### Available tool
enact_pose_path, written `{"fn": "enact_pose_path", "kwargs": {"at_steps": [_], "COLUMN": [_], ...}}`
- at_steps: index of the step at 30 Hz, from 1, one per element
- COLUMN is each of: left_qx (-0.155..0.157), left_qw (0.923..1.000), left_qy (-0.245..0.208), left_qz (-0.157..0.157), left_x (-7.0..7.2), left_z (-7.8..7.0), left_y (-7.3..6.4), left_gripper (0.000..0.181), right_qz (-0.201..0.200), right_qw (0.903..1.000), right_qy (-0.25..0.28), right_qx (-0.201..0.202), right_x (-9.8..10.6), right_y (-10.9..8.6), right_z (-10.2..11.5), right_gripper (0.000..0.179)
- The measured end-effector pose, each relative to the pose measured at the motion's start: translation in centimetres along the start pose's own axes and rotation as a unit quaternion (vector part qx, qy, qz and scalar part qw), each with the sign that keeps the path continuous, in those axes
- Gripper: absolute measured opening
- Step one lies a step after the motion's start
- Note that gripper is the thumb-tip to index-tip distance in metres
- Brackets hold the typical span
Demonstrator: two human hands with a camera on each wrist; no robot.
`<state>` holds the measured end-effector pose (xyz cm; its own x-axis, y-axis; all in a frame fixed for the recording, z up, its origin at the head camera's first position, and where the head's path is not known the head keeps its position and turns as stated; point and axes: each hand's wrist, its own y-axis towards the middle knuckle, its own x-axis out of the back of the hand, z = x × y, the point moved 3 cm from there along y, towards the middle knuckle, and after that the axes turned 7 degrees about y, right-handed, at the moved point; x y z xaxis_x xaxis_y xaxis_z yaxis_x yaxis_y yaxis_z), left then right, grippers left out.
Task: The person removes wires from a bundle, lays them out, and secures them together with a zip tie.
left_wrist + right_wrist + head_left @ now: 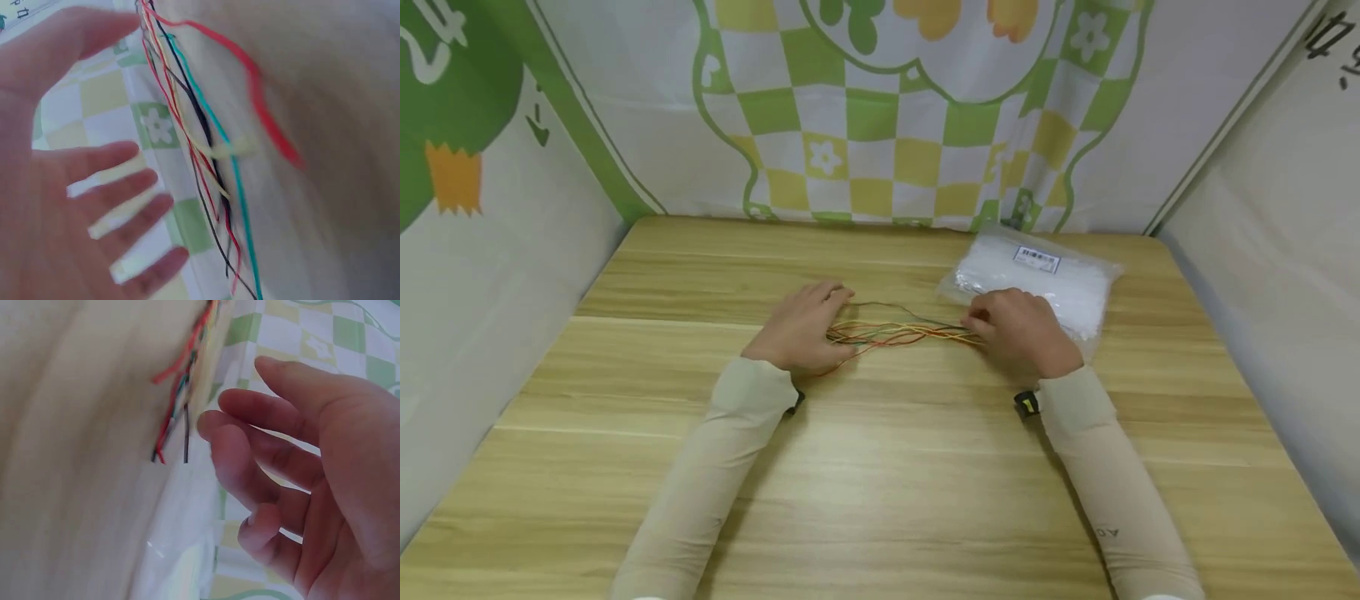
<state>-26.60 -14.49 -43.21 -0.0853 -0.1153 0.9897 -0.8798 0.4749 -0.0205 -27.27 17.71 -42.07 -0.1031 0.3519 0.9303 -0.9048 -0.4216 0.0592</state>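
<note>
A loose bundle of thin coloured wires (917, 331), red, yellow, green and black, lies on the table between the two hands. My left hand (801, 329) is at the bundle's left end. In the left wrist view its fingers (134, 184) are straight and spread, beside the wires. One red wire (255, 87) bends away from the others there. At the other end is my right hand (1022, 329). The right wrist view shows its fingers (234, 462) loosely bent with nothing between them, next to the wire ends (177, 403).
Behind the right hand lies a clear plastic bag (1078, 292) of white material with a barcode label (1037, 259). The wood-grain table (880, 483) meets a patterned cloth (895, 125) at the back. Pale cloth walls (1285, 233) stand on both sides.
</note>
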Motion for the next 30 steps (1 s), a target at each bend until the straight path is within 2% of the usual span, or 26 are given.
{"fn": "enact_pose_path", "kwargs": {"at_steps": [3, 5, 8, 13, 17, 18, 22, 25, 30], "left_qx": [0.010, 0.018, 0.022, 0.001, -0.027, -0.034, -0.057, -0.070, -0.076], "left_qw": [0.9985, 0.9962, 0.9941, 0.9960, 0.9975, 0.9977, 0.9975, 0.9968, 0.9964], "left_qy": [-0.016, -0.030, -0.044, -0.039, -0.021, -0.015, 0.005, 0.006, 0.001], "left_qz": [0.052, 0.080, 0.096, 0.080, 0.062, 0.057, 0.040, 0.037, 0.037], "left_x": [-0.2, -0.4, -0.5, -0.3, -0.2, -0.2, -0.1, 0.0, 0.2], "left_z": [-0.1, 0.0, 0.2, -0.1, -0.7, -0.8, -1.1, -1.3, -1.6], "left_y": [0.1, 0.2, 0.2, 0.5, 0.6, 0.6, 0.4, 0.3, 0.2], "left_gripper": [0.097, 0.098, 0.094, 0.083, 0.070, 0.066, 0.049, 0.042, 0.040], "right_qz": [0.004, 0.007, 0.000, -0.023, -0.024, -0.023, -0.011, -0.007, -0.011], "right_qw": [1.0000, 0.9998, 0.9993, 0.9972, 0.9978, 0.9981, 0.9963, 0.9940, 0.9910], "right_qy": [0.000, -0.002, 0.002, 0.015, -0.019, -0.030, -0.080, -0.103, -0.121], "right_qx": [-0.007, -0.016, -0.038, -0.069, -0.058, -0.049, -0.027, -0.035, -0.056], "right_x": [0.6, 1.0, 1.8, 3.2, 3.6, 3.6, 2.9, 2.3, 2.0], "right_y": [0.1, 0.1, 0.1, 0.3, 1.5, 1.9, 3.5, 4.2, 4.8], "right_z": [0.1, 0.1, -0.3, -1.5, -2.0, -2.0, -2.2, -2.4, -2.5], "right_gripper": [0.023, 0.023, 0.023, 0.023, 0.018, 0.018, 0.038, 0.044, 0.043]}}
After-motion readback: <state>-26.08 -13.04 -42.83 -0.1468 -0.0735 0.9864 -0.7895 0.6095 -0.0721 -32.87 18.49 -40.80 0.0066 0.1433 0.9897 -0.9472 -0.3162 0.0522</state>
